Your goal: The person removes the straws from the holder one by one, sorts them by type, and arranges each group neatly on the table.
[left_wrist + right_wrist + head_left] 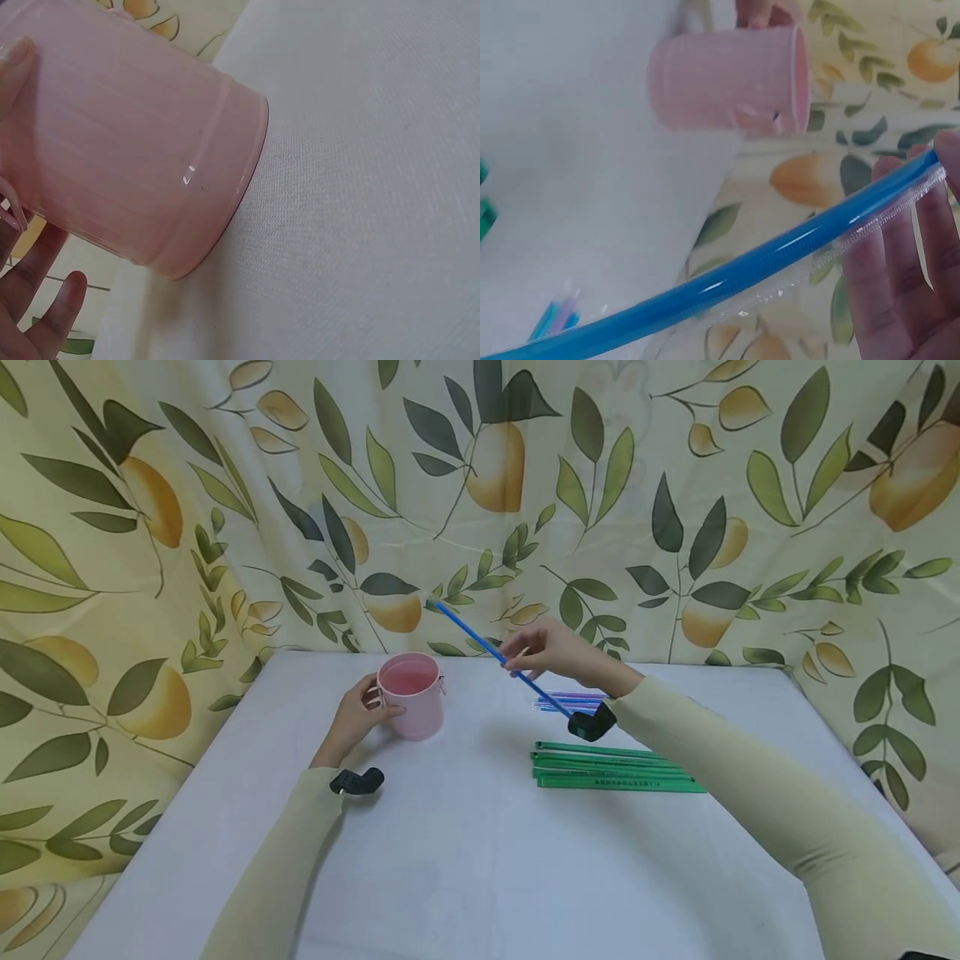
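My left hand [354,717] grips a small pink bucket [418,714] by its left side, with the thumb across the front. The bucket stands upright on the table. In the left wrist view, the bucket's smooth wall [142,142] and base fill the upper left, and some fingers show behind it. My right hand [558,653] pinches a blue drinking straw [472,635], tilted, in the air right of the bucket. A clear plastic wrapper [825,262] lines the straw in the right wrist view. The bucket's inside is only partly visible.
Several blue and purple wrapped straws [555,702] lie beneath my right forearm. Nearer to me is a row of long green printed packets [615,771], partly hidden by the sleeve. A white cloth covers the table [435,868]; a fruit-patterned curtain [480,552] hangs behind.
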`<action>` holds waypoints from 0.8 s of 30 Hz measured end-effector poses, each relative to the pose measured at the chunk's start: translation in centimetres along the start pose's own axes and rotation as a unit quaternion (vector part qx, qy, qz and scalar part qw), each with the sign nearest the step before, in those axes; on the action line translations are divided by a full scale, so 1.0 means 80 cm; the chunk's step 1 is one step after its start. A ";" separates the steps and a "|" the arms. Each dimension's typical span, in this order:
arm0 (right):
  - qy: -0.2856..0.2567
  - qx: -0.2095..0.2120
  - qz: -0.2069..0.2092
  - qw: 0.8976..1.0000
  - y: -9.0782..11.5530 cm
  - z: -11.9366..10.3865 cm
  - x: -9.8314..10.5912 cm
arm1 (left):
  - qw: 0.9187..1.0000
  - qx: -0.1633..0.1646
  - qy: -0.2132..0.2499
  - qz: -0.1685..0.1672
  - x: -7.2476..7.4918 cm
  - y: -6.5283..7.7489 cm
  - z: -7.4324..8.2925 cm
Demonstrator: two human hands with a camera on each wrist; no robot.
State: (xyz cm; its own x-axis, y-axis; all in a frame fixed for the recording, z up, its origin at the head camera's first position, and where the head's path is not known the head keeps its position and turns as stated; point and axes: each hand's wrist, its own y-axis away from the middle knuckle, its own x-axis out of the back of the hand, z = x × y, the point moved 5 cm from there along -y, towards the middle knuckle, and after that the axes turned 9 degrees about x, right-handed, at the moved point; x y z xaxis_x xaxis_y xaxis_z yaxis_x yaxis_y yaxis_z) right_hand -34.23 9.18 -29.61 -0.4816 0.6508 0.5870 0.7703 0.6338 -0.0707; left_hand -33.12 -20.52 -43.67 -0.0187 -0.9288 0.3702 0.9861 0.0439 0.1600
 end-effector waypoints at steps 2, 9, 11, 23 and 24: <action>0.009 -0.010 -0.004 1.000 0.010 0.011 0.010 | 1.000 0.003 0.000 0.000 0.001 0.000 -0.001; 0.052 -0.025 -0.024 0.998 0.048 0.039 0.050 | 1.000 0.015 -0.002 -0.001 -0.001 0.002 -0.001; 0.064 -0.024 -0.026 0.997 0.054 0.046 0.063 | 1.000 0.015 -0.001 -0.002 -0.001 0.002 -0.001; 0.138 -0.076 -0.008 0.987 0.057 0.114 0.126 | 1.000 0.004 -0.003 -0.003 0.000 -0.002 0.001; 0.140 -0.081 -0.009 0.987 0.056 0.119 0.129 | 1.000 0.005 -0.002 -0.002 0.000 -0.001 0.000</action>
State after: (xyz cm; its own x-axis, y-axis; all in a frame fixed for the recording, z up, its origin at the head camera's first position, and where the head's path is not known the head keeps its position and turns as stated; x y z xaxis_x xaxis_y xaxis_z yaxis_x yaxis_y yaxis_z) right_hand -39.74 22.68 -31.59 -0.3792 0.4847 0.7882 0.8301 0.5546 0.0583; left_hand -33.24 -20.54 -43.64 -0.0243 -0.9272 0.3738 0.9845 0.0428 0.1703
